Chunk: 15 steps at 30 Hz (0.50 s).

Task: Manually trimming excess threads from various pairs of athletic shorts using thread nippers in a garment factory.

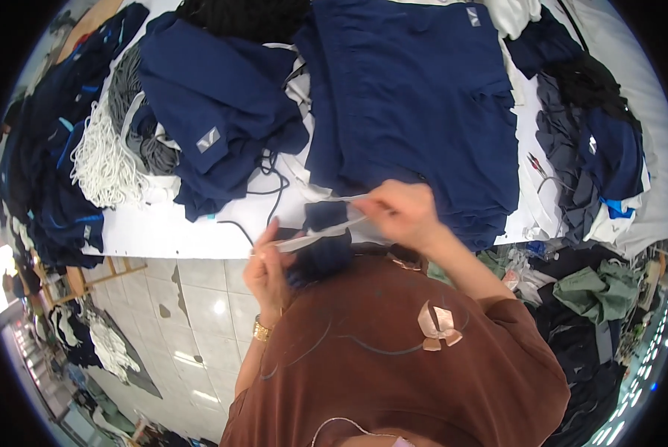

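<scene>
A white strip (319,237), like tape or a thin band, is stretched between my two hands at the near edge of the table. My left hand (267,267) pinches its left end, and my right hand (402,214) closes on the other end, a little higher. A second pale strand runs into the right fingers. Under the strip hangs a small navy cloth piece (320,257), close against my body; whether it is joined to the strip I cannot tell. Just beyond my right hand lies a stack of navy garments (416,104).
Left of the stack sits a crumpled navy garment (222,97), trailing a dark cord (280,186). White cord bundles (106,160) and grey cords (157,155) lie farther left. Small snips (535,162) rest on the white table (177,240) at the right, near dark cloth heaps (610,141).
</scene>
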Each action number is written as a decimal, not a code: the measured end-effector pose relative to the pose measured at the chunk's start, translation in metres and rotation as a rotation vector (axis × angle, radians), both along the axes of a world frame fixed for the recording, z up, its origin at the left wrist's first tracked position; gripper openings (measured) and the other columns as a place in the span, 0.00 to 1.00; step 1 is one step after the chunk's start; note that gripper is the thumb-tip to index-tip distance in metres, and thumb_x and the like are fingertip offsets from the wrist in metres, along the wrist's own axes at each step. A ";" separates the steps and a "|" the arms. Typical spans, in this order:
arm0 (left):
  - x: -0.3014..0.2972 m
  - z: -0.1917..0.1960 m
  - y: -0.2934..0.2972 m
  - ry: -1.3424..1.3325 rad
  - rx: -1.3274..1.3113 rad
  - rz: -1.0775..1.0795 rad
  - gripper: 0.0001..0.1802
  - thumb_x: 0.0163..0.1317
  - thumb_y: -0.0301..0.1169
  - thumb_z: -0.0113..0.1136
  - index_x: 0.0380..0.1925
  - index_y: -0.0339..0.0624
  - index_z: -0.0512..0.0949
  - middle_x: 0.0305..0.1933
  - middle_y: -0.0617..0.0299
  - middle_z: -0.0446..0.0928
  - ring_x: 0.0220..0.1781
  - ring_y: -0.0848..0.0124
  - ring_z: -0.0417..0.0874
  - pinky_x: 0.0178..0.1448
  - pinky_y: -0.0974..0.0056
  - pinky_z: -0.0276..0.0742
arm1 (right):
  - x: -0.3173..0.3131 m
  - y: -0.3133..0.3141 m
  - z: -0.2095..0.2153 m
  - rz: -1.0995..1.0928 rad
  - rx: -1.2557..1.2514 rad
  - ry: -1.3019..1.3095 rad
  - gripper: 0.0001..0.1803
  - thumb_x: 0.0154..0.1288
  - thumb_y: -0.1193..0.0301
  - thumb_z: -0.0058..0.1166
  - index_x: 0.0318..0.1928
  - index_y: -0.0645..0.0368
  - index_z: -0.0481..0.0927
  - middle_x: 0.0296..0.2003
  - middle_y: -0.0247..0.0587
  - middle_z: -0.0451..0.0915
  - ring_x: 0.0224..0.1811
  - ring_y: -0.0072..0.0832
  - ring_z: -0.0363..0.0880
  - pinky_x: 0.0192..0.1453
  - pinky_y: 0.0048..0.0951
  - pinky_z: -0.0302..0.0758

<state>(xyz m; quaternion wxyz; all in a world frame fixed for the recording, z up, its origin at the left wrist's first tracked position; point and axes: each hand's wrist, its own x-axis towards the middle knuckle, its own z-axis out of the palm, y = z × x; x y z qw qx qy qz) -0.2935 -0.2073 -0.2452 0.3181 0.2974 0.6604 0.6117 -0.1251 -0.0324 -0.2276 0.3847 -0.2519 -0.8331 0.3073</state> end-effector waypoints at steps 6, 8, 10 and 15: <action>-0.026 0.014 0.003 0.005 -0.033 -0.010 0.22 0.71 0.34 0.39 0.19 0.34 0.69 0.46 0.51 0.73 0.46 0.60 0.79 0.48 0.61 0.78 | 0.011 0.018 -0.005 0.174 -0.282 -0.112 0.14 0.52 0.70 0.65 0.17 0.59 0.73 0.12 0.32 0.66 0.10 0.20 0.62 0.16 0.23 0.56; -0.025 0.023 0.013 -0.061 0.141 -0.094 0.24 0.72 0.40 0.36 0.18 0.39 0.66 0.41 0.49 0.75 0.45 0.58 0.77 0.52 0.60 0.70 | 0.004 0.010 0.012 0.282 -0.634 -0.113 0.16 0.54 0.69 0.64 0.17 0.59 0.71 0.13 0.28 0.64 0.12 0.17 0.60 0.17 0.21 0.54; -0.021 0.035 0.022 -0.230 0.246 -0.162 0.24 0.72 0.42 0.36 0.19 0.39 0.65 0.39 0.47 0.76 0.45 0.57 0.77 0.52 0.59 0.69 | -0.007 0.006 0.001 0.500 -0.885 0.092 0.18 0.60 0.68 0.60 0.18 0.59 0.68 0.18 0.21 0.62 0.20 0.09 0.58 0.22 0.17 0.53; -0.023 0.028 0.034 -0.634 0.503 -0.253 0.22 0.71 0.46 0.35 0.26 0.42 0.66 0.22 0.55 0.69 0.33 0.58 0.76 0.49 0.52 0.69 | -0.019 -0.010 0.014 0.457 -1.624 0.585 0.14 0.65 0.69 0.53 0.22 0.58 0.69 0.21 0.32 0.71 0.19 0.19 0.71 0.20 0.18 0.66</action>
